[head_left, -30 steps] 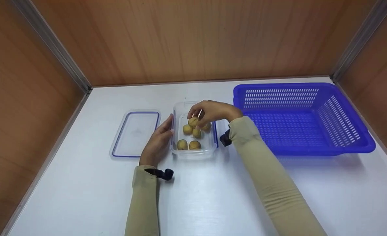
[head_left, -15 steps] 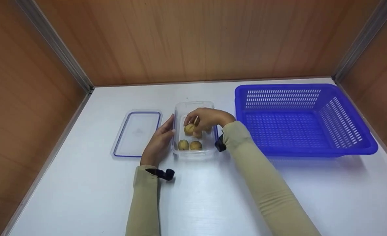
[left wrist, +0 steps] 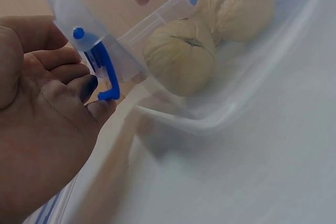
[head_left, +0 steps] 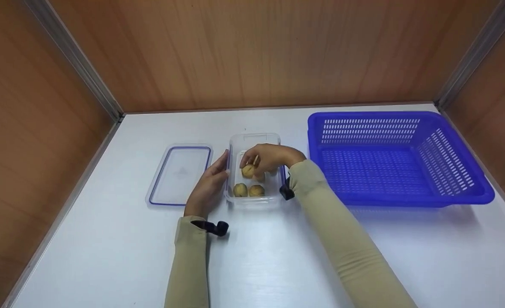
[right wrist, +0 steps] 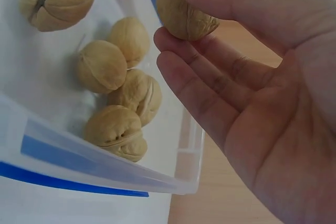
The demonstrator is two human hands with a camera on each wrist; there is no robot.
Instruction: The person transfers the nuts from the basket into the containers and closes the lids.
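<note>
A clear plastic container (head_left: 275, 141) with blue clasps sits mid-table and holds several walnuts (right wrist: 116, 132). My right hand (head_left: 253, 165) reaches down into it and pinches one walnut (right wrist: 184, 9) between thumb and fingers, just above the others. Two more walnuts (head_left: 240, 190) lie at the container's near end. My left hand (head_left: 223, 167) rests against the container's left wall with fingers fairly straight, the fingertips (left wrist: 100, 109) touching the blue clasp (left wrist: 105, 77).
The container's clear lid (head_left: 179, 174) with a blue seal lies flat just left of my left hand. A large blue slotted basket (head_left: 449, 171) stands to the right. Wooden walls close in the white table (head_left: 278, 256) on three sides.
My right hand has come down and toward me with the walnut, from above the container's rim to low inside it. The left hand has stayed on the container's side.
</note>
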